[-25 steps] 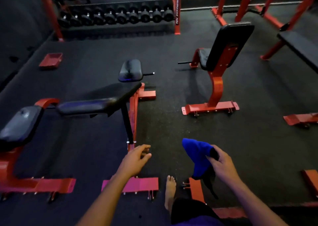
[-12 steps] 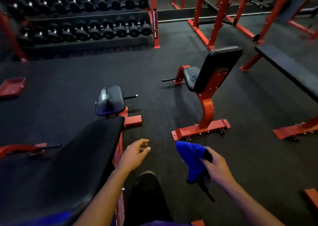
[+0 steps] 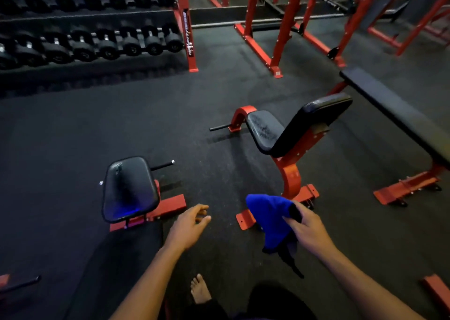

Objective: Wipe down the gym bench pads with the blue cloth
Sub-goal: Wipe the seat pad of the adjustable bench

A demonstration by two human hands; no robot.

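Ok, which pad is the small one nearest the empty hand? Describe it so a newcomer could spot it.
Start at the dumbbell rack along the far left wall and come straight down the dark floor toward the person. The small seat pad sits on a red base just left of the open left hand. Unlike the upright chair beside it, it has no backrest.

Dark rubber gym floor (image 3: 219, 105), carrying red-framed equipment: a small seat bench with a black pad (image 3: 129, 188) near left, an incline bench with seat and back pads (image 3: 292, 127) at centre, a long flat bench (image 3: 399, 115) at right, a dumbbell rack (image 3: 92, 35) along the far left, red rack uprights (image 3: 280, 32) beyond. One bare foot (image 3: 200, 289) planted at bottom centre.
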